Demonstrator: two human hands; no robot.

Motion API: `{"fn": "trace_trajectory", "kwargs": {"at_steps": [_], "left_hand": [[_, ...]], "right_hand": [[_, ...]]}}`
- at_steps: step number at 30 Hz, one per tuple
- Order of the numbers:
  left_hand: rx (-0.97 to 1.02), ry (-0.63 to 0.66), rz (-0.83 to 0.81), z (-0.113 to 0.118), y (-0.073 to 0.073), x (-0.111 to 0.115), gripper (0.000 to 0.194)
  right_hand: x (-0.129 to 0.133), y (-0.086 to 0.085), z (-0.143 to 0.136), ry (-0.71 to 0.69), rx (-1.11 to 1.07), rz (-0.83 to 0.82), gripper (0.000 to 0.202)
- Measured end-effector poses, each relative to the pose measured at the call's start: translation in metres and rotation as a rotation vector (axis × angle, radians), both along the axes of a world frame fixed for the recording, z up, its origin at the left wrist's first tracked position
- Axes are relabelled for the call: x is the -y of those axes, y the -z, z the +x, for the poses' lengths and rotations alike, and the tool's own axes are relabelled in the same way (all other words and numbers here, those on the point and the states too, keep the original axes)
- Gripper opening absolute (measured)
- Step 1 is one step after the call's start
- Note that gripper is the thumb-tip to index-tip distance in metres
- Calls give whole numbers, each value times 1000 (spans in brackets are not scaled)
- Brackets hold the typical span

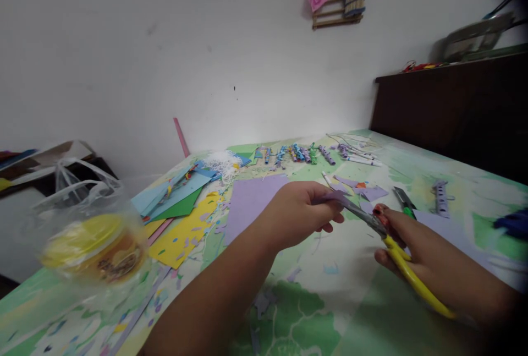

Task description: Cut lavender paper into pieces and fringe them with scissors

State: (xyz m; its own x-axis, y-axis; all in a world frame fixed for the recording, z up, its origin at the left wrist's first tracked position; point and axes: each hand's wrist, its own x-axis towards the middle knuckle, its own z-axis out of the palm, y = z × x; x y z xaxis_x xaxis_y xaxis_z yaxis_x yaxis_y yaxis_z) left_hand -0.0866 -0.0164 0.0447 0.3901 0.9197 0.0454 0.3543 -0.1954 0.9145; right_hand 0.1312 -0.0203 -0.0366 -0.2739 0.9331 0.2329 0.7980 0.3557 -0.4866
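My left hand [303, 210] pinches a small piece of purple paper [330, 197] between thumb and fingers above the table. My right hand [416, 235] is closed around yellow-handled scissors [398, 254]. Their metal blades point left and meet the purple paper at my left fingertips. How far apart the blades are I cannot make out. A reddish patch shows by my right thumb; its kind is unclear. Under and behind my left hand lies a larger purple sheet [256, 196]. Purple offcuts [371, 192] and a box cutter [404, 202] lie beyond the scissors.
Several patterned paper rolls [303, 153] line the back of the table. At left are coloured sheets [187, 229], white shreds [223, 164] and a yellow-lidded tub [97, 246] in a plastic bag. A holed purple roll [441, 199] lies at right, near a dark cabinet [445, 108].
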Motion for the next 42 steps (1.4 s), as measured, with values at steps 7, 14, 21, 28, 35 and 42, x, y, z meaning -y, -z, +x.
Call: {"fn": "trace_trajectory", "kwargs": {"at_steps": [7,14,21,28,35,42], "left_hand": [[-44,22,48,3,2,3,15],[-77,13,107,2,3,3,19],[-94,-12,99,4,5,4,18],[-53,-16,6,5,4,2,13],[33,47,-118,5,-3,3,10],[-33,-6,-36,4,2,1,12]], "right_hand": [[2,-2,-3,-12,-37,-46,29],[6,-1,-3,-21,-89,-80,35],[6,-2,-3,-42,-38,-104,30],[4,-4,-4,-54,-16,-71,27],[5,-6,-4,-73,-5,-90,22],[3,-4,-5,-23,-29,-93,28]]}}
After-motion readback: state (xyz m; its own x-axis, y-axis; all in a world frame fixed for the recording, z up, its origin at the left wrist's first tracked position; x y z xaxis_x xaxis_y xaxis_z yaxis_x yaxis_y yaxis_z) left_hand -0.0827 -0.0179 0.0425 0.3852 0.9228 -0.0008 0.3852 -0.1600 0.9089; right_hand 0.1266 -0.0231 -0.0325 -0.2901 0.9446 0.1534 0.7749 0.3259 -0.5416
